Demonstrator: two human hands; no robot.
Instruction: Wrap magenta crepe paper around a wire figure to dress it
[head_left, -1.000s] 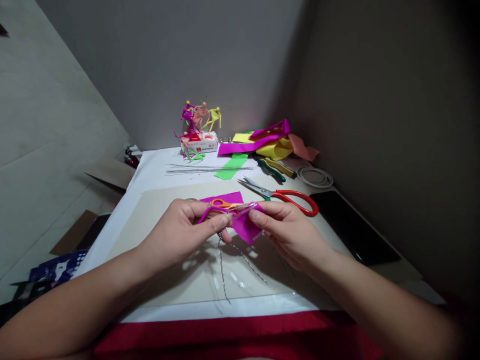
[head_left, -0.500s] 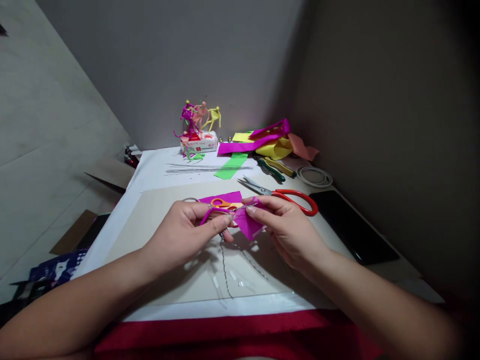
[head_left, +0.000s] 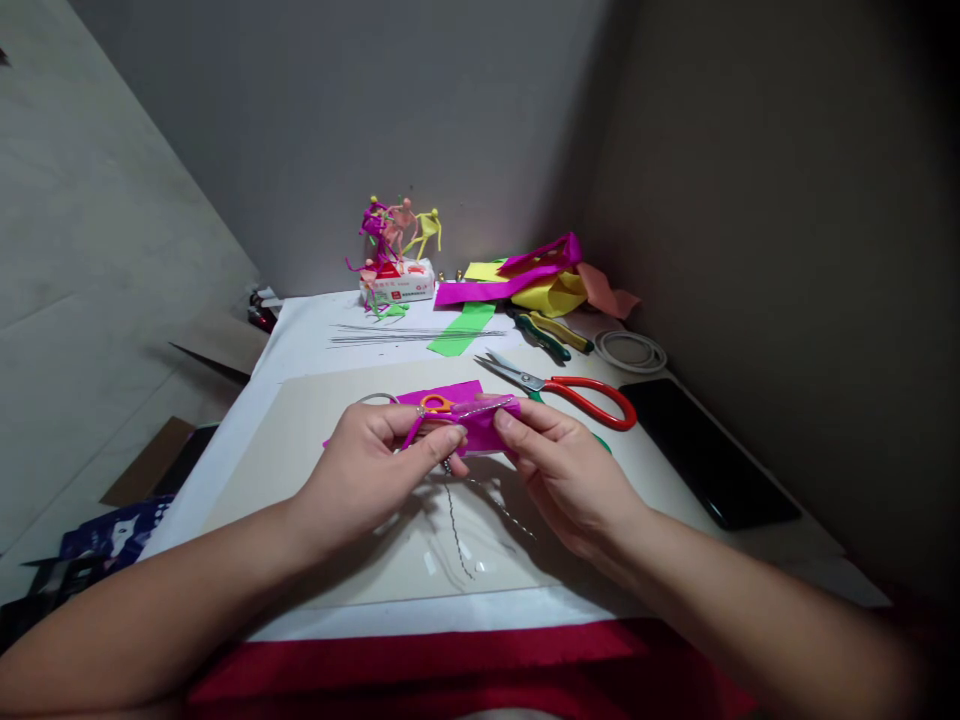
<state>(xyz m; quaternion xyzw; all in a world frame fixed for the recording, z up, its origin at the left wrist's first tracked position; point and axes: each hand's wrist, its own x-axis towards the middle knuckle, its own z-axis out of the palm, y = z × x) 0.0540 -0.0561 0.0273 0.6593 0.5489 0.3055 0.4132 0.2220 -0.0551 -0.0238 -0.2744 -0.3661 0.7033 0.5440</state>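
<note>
My left hand and my right hand are close together above a beige board. Both pinch a piece of magenta crepe paper wrapped around a thin twisted wire. The wire's lower ends hang down beneath my hands onto the board. Small orange-handled scissors sit just behind my left fingers, partly hidden by them and resting against a magenta paper sheet. Red-handled scissors lie open beyond my right hand, not touching it.
Beyond the board lie loose wires, a green paper strip, magenta and yellow paper, pliers, a white coil and wire figures on a white box. A black phone lies right; red cloth lines the near edge.
The magenta piece that hung below my right fingers has risen and now lies flatter between my hands. My hands have moved slightly apart, and the wire's hanging ends have shifted.
</note>
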